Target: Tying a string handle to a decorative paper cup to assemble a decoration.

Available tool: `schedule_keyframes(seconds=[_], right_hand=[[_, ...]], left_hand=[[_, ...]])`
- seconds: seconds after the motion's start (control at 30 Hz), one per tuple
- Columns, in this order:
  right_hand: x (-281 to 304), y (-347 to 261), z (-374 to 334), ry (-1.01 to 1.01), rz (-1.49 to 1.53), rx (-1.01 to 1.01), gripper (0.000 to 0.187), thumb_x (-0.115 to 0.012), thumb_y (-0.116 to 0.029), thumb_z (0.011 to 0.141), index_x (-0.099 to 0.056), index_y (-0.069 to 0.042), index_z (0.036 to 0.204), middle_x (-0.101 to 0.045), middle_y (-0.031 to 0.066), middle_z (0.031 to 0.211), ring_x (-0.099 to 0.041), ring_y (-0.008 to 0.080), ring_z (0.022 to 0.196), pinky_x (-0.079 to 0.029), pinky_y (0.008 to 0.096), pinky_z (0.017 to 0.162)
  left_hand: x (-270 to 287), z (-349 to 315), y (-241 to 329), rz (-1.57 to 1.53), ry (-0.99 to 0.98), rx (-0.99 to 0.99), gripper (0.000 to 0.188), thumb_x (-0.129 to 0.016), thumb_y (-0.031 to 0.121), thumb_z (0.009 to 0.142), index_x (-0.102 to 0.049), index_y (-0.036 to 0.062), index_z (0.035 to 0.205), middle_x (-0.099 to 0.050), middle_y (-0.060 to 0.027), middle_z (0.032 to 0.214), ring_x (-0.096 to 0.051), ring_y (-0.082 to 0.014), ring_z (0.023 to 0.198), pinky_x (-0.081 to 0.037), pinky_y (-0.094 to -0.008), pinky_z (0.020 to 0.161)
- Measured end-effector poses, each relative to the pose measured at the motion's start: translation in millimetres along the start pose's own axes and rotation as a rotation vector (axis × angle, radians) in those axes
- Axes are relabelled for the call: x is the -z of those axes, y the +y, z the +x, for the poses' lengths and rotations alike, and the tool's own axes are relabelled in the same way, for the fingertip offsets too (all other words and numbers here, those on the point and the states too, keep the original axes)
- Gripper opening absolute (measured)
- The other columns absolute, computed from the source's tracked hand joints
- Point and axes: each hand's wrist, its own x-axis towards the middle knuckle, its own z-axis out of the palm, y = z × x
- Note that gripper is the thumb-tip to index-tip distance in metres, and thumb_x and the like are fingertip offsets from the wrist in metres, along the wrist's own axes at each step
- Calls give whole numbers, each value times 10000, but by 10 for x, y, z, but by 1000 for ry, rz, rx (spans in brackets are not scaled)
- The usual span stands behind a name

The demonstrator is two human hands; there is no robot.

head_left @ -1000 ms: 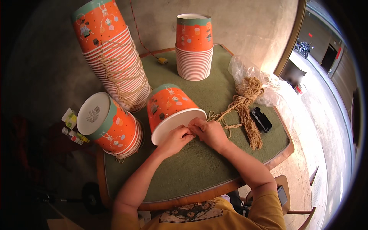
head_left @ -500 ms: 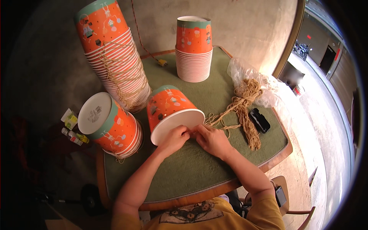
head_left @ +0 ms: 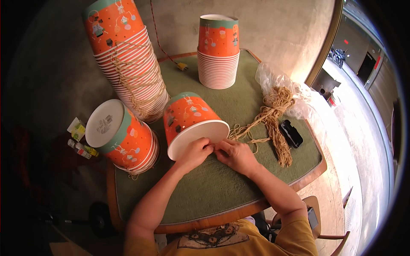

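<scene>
An orange paper bucket (head_left: 192, 112) with a green band and cartoon figures lies tipped on the table, its white open mouth facing me. At the lower part of its rim my left hand (head_left: 197, 154) and my right hand (head_left: 235, 154) meet, fingertips almost touching. Both are closed in a pinch. Whatever lies between the fingers is too small or hidden to name. Right beside the right hand and the rim, loose strands run from a bundle of tan twine (head_left: 276, 128) on the table.
A tall twine-wrapped bucket stack (head_left: 136, 72) leans back left. Nearer stands a shorter stack (head_left: 134, 143); another stack (head_left: 218, 64) is at the back. Right are a clear plastic bag (head_left: 273, 79) and an open black case (head_left: 291, 133). A plug (head_left: 182, 66) lies on the green-topped table (head_left: 192, 196).
The hands stay at the bucket's rim, the fingertips shifting only slightly. The whole view has tilted a little; nothing else has visibly moved.
</scene>
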Motion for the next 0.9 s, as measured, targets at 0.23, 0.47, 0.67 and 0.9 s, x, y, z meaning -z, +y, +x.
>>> schedule_keyframes(seconds=[0.23, 0.47, 0.67, 0.9], right_hand=[[-33, 38, -3, 6, 219, -52, 181, -683, -128, 834, -676, -134, 1016, -705, 97, 929, -695, 304, 787, -566, 386, 679], [-21, 97, -4, -59, 216, -104, 195, -691, -108, 851, -679, -122, 1046, -712, 119, 867, -706, 292, 759, -562, 355, 688], [30, 92, 3, -96, 212, -120, 216, -652, -77, 851, -678, -133, 1058, -704, 129, 837, -699, 300, 734, -552, 362, 664], [-7, 148, -7, -101, 229, -111, 268, -605, -18, 829, -676, -135, 1059, -680, 107, 755, -682, 247, 658, -533, 346, 638]], left_hand=[[26, -10, -7, -103, -14, -22, 166, -544, 125, 949, -615, -16, 1001, -645, -86, 845, -577, -126, 785, -472, -296, 713], [96, -46, 110, -303, -117, 76, 138, -533, 126, 964, -611, 14, 986, -557, 26, 817, -481, -56, 730, -406, -220, 644], [125, -44, 34, -311, -149, 56, 125, -536, 120, 954, -602, 21, 994, -558, 23, 842, -488, -64, 752, -409, -225, 673], [142, -52, 47, -304, -176, 40, 128, -564, 97, 942, -596, 13, 1034, -579, 8, 938, -507, -75, 824, -428, -231, 739]])
